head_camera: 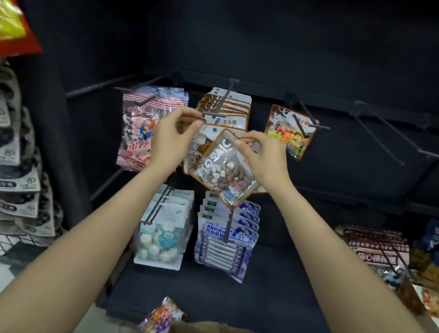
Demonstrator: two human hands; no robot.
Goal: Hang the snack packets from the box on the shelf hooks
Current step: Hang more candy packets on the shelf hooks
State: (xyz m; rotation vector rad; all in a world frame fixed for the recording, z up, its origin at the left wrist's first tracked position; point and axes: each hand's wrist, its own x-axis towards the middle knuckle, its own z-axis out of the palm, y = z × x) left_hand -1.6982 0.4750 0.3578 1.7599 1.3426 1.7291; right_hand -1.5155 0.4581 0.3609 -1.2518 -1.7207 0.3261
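We judge the clear, orange-edged plastic packet of brown and white sweets (224,167) light, floppy and slick, best held by its stiff top header. It hangs tilted below the black wire hook (214,114). Our right hand (264,156) pinches its header; our left hand (173,133) pinches the hook's tip.

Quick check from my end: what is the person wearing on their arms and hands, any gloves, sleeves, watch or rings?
Nothing visible. Both forearms are bare to the frame's edge, with no sleeves in view. The left hand and right hand are ungloved, with no watch, bracelet or ring showing on wrists or fingers.
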